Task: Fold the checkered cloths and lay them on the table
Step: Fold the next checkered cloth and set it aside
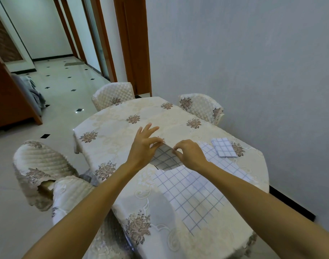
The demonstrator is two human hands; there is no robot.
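Your left hand (143,144) pinches the cloth (189,195) by its raised edge between thumb and forefinger, with the other three fingers fanned out straight above it. Your right hand (189,154) sits just beside it, fingers curled in, nipping the same edge. The two grips are close together, and both forearms reach in from the bottom of the view.

The cloth is white with a thin blue-grey grid. The part between your hands is lifted off the table (122,128) and curls over, so its shaded underside faces you. The nearer part lies flat on the table towards the near right edge, lightly rippled.

Beyond your right wrist a strip (227,165) of the same check lies flat. You cannot tell whether it belongs to the held cloth or is a separate one. At its far end rests a folded cloth (224,147), a neat small rectangle in the same grid, near the wall (253,71).

The table wears a cream cover with brown flower sprays. Quilted chairs stand around it: one at your left (40,161), one at the far end (113,94) and one by the wall (201,107).
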